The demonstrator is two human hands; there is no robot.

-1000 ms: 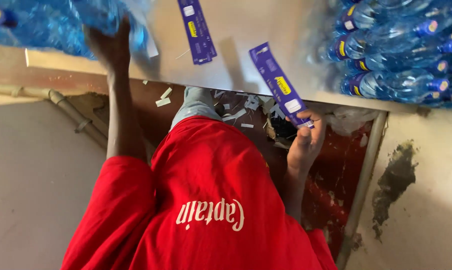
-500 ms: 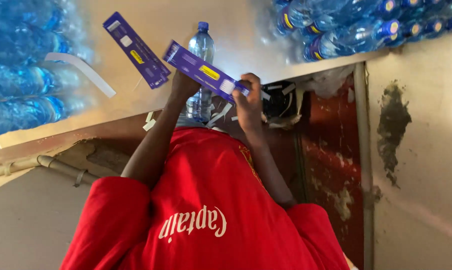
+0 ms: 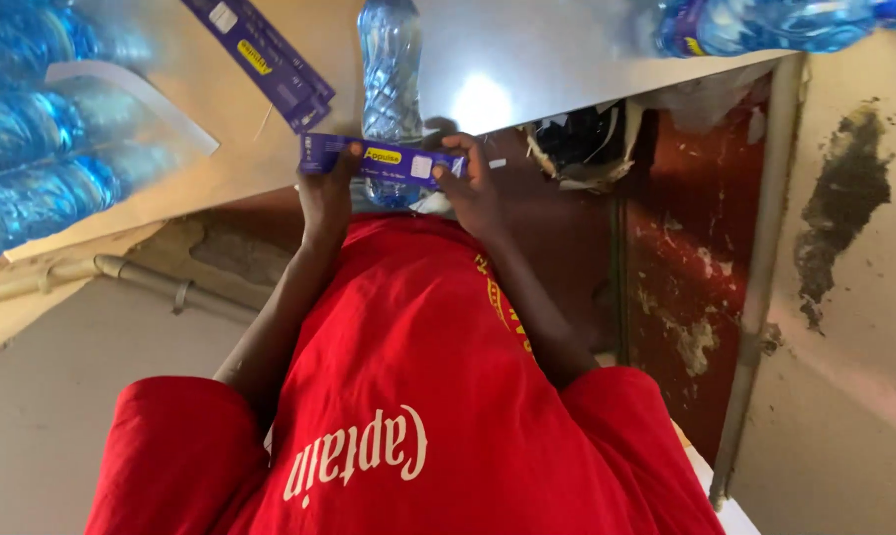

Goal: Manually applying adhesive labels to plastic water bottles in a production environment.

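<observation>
Both hands grip one purple label strip (image 3: 382,160), stretched level across the front of a clear plastic water bottle (image 3: 391,79) standing on the pale table (image 3: 527,59): the left hand (image 3: 326,193) pinches its left end, the right hand (image 3: 471,188) its right end. More purple strips (image 3: 260,59) lie on the table to the far left beside stacked blue bottles (image 3: 42,168), with another bottle pile (image 3: 765,22) at far right.

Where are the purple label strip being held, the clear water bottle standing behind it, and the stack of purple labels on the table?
purple label strip (image 3: 384,159), head view, its yellow patch near the middle.
water bottle (image 3: 389,69), head view, ribbed clear body.
stack of purple labels (image 3: 265,61), head view, middle of the top label.
</observation>
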